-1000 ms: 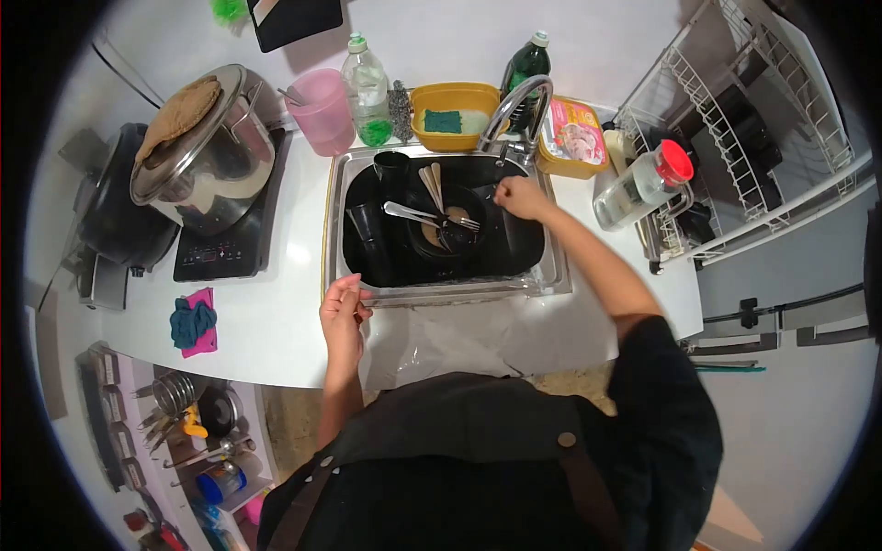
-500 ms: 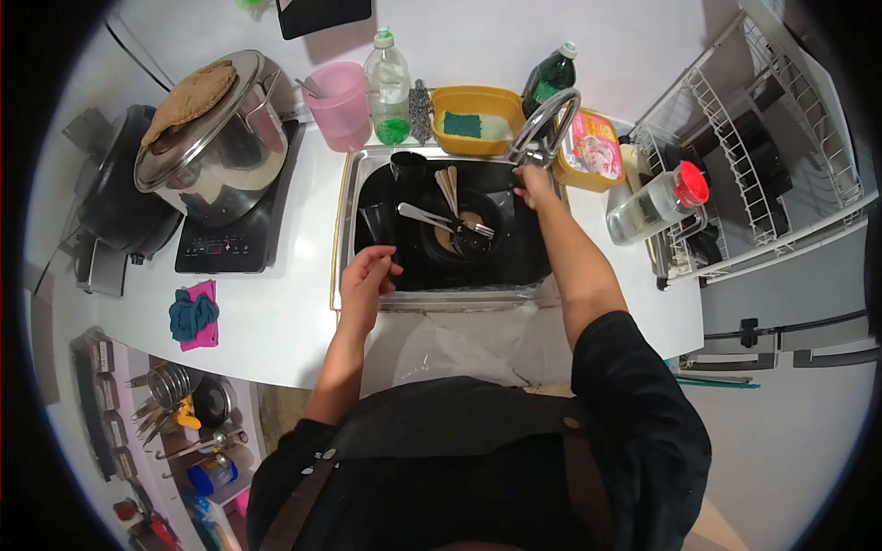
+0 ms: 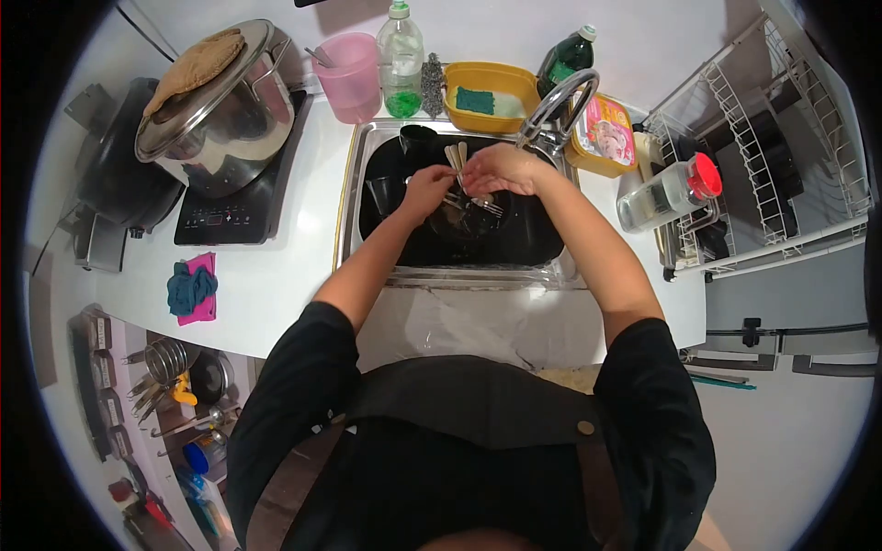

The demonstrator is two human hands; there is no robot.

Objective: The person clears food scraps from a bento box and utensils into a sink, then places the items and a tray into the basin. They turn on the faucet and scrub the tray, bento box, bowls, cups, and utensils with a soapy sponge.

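Both of my hands are over the black sink (image 3: 524,243). My left hand (image 3: 429,193) has its fingers bent together beside the cutlery; whether they grip anything is hidden. My right hand (image 3: 501,171) is held palm inward with loosely curved fingers, below and left of the tap (image 3: 549,136), with nothing visible in it. Between and below the hands lie spoon handles (image 3: 457,154) and a fork (image 3: 487,207), partly covered by my fingers. A black cup (image 3: 418,139) stands at the sink's back edge, and another dark cup (image 3: 382,196) is at its left side.
Behind the sink are a pink cup (image 3: 344,81), a clear soap bottle (image 3: 401,64), a yellow tub (image 3: 491,112) with a green sponge, and a dark green bottle (image 3: 567,60). A pot (image 3: 225,129) stands left. At right are a red-lidded jar (image 3: 654,197) and a rack (image 3: 790,241).
My right hand has left the tap and moved left over the cutlery. My left hand has moved up and right from the sink's front edge to the cutlery. The view has shifted slightly.
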